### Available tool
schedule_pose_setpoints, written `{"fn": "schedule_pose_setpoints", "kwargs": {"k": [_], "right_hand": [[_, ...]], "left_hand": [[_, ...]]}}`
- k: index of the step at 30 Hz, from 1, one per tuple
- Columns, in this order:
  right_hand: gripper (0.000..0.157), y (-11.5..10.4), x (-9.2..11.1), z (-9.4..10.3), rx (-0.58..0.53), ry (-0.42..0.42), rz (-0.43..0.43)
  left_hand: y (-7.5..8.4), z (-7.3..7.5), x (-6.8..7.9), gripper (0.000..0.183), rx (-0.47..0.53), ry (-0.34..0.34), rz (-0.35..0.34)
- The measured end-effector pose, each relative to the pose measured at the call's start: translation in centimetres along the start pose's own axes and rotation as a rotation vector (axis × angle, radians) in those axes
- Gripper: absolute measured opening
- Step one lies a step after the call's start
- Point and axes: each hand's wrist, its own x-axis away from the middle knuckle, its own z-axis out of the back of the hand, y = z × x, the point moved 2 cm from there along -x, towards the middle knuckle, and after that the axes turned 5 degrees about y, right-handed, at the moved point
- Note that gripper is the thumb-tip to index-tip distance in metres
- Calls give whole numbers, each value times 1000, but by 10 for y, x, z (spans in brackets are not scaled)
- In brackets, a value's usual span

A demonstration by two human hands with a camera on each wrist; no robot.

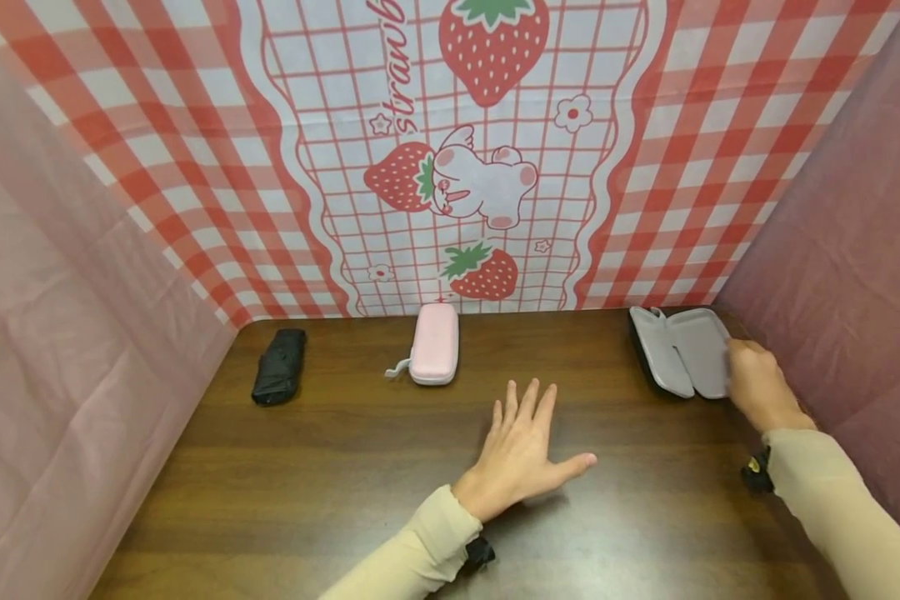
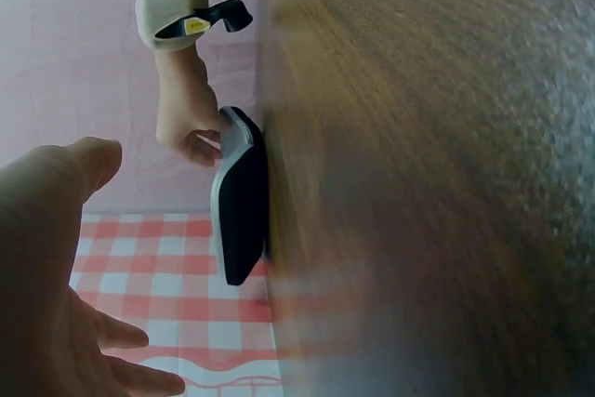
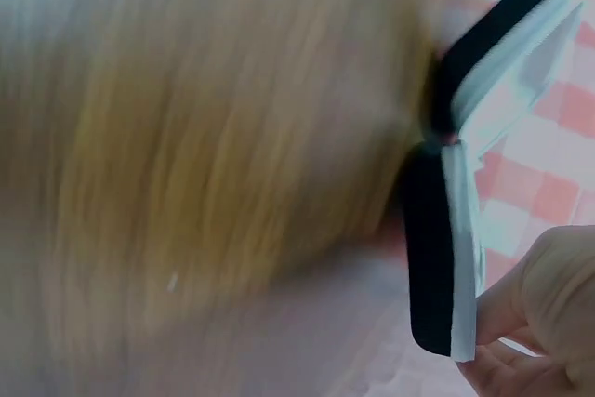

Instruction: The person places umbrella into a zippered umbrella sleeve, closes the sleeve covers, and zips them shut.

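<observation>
"What's around?"
"A brown table (image 1: 315, 475), strawberry-print cloth (image 1: 487, 187) behind, pink curtains (image 1: 82, 317) either side."
"And the grey-lined case (image 1: 696, 354)?"
"Unfolded, far right; the right hand (image 1: 763, 387) pinches its edge. The left hand (image 1: 521, 457) is well apart from it, fingers spread."

table (image 1: 270, 483): brown wood grain, light glare | pink case (image 1: 435, 343): closed, lying near the back edge, pale strap (image 1: 398, 368) out to its left | black pouch (image 1: 279, 367): lying left of it, well apart | back cloth (image 1: 637, 192): red-white checks, strawberries (image 1: 493, 50), sideways cartoon animal (image 1: 487, 185) | left curtain (image 1: 67, 333), right curtain (image 1: 832, 275): pinkish, creased
</observation>
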Motion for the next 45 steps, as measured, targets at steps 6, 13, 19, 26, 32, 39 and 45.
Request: {"fn": "schedule_pose_setpoints", "kwargs": {"k": [6, 13, 19, 26, 32, 39, 45], "right_hand": [[52, -22, 1, 1, -44, -43, -12], [53, -45, 8, 0, -82, -51, 24], [47, -60, 16, -2, -113, -32, 64], [42, -83, 20, -1, -145, -25, 115], [38, -100, 24, -4, -172, 7, 160], [34, -119, 27, -5, -183, 41, 218], [39, -130, 29, -8, -199, -10, 229]], "left_hand": [[-1, -3, -1, 103, 14, 3, 25], [-5, -2, -2, 101, 46, -19, 71], [-5, -4, -2, 100, 54, -4, 71], [-8, -6, -3, 99, 60, 8, 83], [-7, -6, -6, 98, 76, 10, 89], [-3, -7, -10, 95, 43, 14, 90], [-1, -8, -12, 91, -6, 24, 94]]}}
